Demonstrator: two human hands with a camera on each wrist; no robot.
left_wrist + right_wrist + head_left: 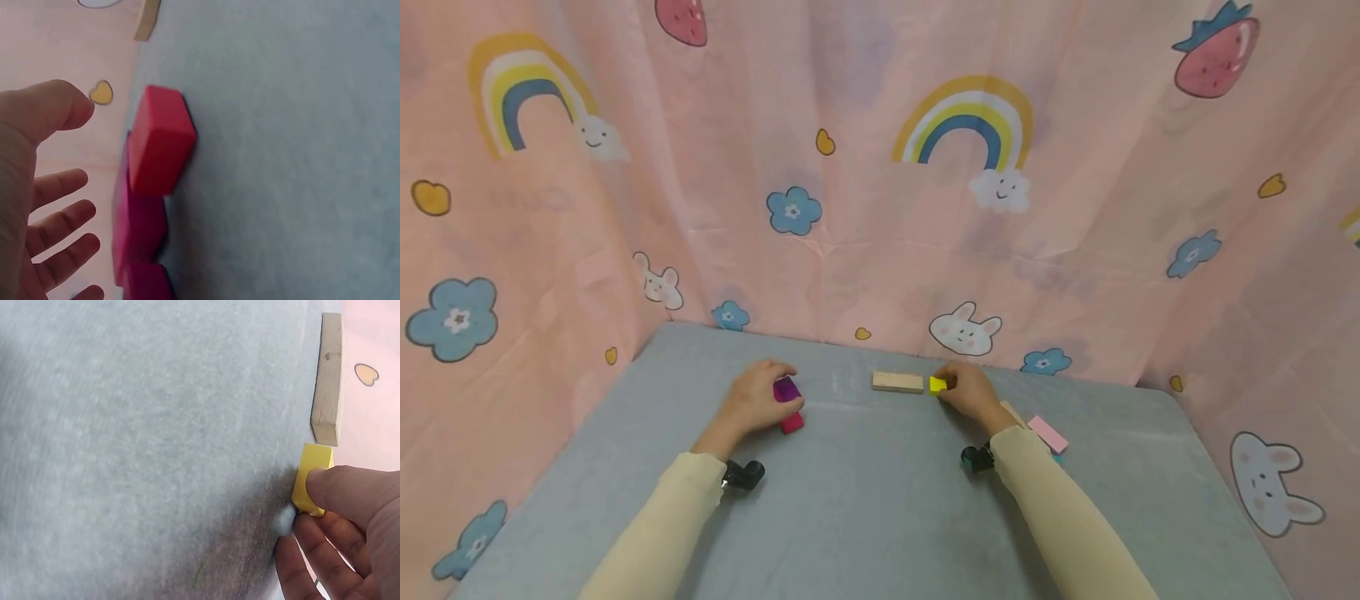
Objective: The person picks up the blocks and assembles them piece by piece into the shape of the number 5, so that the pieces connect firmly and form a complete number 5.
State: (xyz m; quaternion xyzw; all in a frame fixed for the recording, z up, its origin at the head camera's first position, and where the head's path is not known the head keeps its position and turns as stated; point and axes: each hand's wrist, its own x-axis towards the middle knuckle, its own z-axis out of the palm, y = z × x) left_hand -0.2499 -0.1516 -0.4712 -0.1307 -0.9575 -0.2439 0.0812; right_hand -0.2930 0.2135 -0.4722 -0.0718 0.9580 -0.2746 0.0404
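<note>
My right hand (968, 390) pinches a yellow block (314, 461) between thumb and fingers at the table's far side. Just left of it lies a plain wooden block (897, 382), with a small gap seen in the right wrist view. Around a purple block (786, 389) and a red block (792, 423) curves my left hand (754, 397). In the left wrist view its thumb and fingers are spread, apart from the red block. That view shows two purplish blocks, one of them a magenta block (144, 228), beyond the red one.
A pink block (1048, 434), a second wooden block (1013, 412) and a partly hidden teal block (1058, 459) lie beside my right forearm. The grey table (865, 517) meets a pink patterned curtain (850, 275) at the back and sides.
</note>
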